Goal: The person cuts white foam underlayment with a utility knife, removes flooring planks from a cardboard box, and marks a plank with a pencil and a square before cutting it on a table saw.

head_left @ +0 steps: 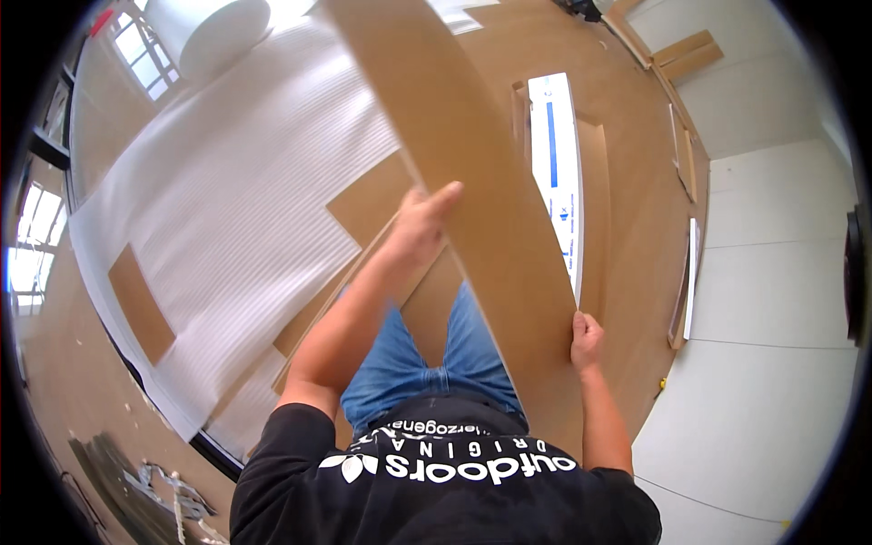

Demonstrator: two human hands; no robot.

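Observation:
A long brown cardboard panel slants from the top of the view down toward my lap. My left hand grips its left edge near the middle, thumb on top. My right hand is closed on its right edge, lower down. Beyond its right side lies a long white strip with blue markings, beside a narrow folded brown piece. Under and left of my left hand are more cardboard pieces. The panel hides part of what lies beneath it.
Wrinkled white foam sheet covers the left side, with a small cardboard piece on it. A white roll stands at the back. Narrow pieces lie along the right edge of the brown surface, beside pale tiled floor.

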